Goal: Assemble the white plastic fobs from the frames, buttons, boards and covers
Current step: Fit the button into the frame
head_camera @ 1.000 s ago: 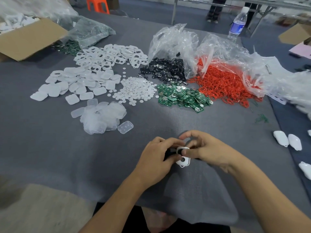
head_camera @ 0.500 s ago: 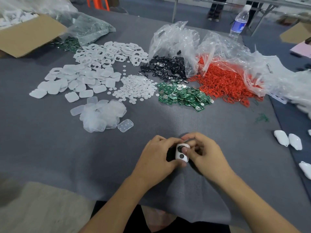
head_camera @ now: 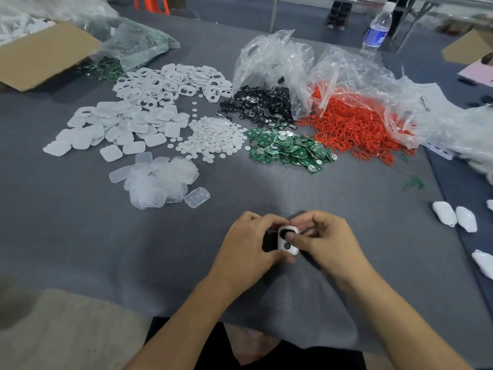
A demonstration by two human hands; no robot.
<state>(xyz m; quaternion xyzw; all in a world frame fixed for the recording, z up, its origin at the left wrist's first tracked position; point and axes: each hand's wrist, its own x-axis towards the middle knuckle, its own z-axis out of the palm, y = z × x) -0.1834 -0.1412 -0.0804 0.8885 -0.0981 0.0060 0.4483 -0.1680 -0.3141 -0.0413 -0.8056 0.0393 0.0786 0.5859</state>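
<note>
White fob point(head_camera: 288, 240) (upright) — pinched between left hand point(head_camera: 250, 247), right hand point(head_camera: 329, 240).

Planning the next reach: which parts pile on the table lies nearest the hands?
The translucent covers pile, just up-left of the left hand; the green boards and other piles lie farther back.

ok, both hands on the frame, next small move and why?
Probably press the black button home with the right thumb. The white frame is pinched between the left hand and right hand, the thumb already lies across its upper opening, and the green boards are untouched, so that step likely comes after.
</note>
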